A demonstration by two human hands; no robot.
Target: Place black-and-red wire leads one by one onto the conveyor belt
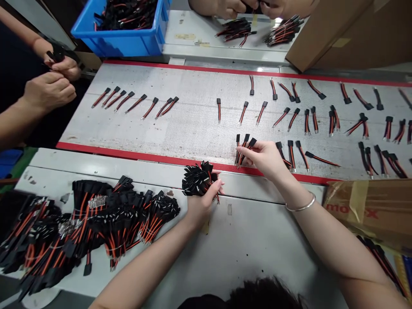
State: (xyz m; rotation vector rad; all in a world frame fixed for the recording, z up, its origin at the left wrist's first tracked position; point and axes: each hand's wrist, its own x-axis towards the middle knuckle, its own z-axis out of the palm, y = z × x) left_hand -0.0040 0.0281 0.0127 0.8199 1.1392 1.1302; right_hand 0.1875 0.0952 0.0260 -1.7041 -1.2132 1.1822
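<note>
My left hand [206, 199] is closed round a thick bundle of short wire leads [197, 178], their black connector ends pointing up and away. Over the near red edge of the mesh belt [189, 128], the fingers of my right hand [262, 156] pinch a few red-and-black wire leads [246, 141]. Part of these leads is hidden behind the fingers. Just right of that hand, several more leads [291, 154] lie on the belt. To the left of my left arm, banded bundles of wire leads [119, 219] are heaped on the white table [251, 244].
Single leads [138, 103] lie spread along the belt in rows. A blue bin [125, 43] of leads stands at the back left. Cardboard boxes [370, 210] sit at the right, near and far. Another person's hands [53, 86] are at the left; a second person's hands [238, 7] work across the belt.
</note>
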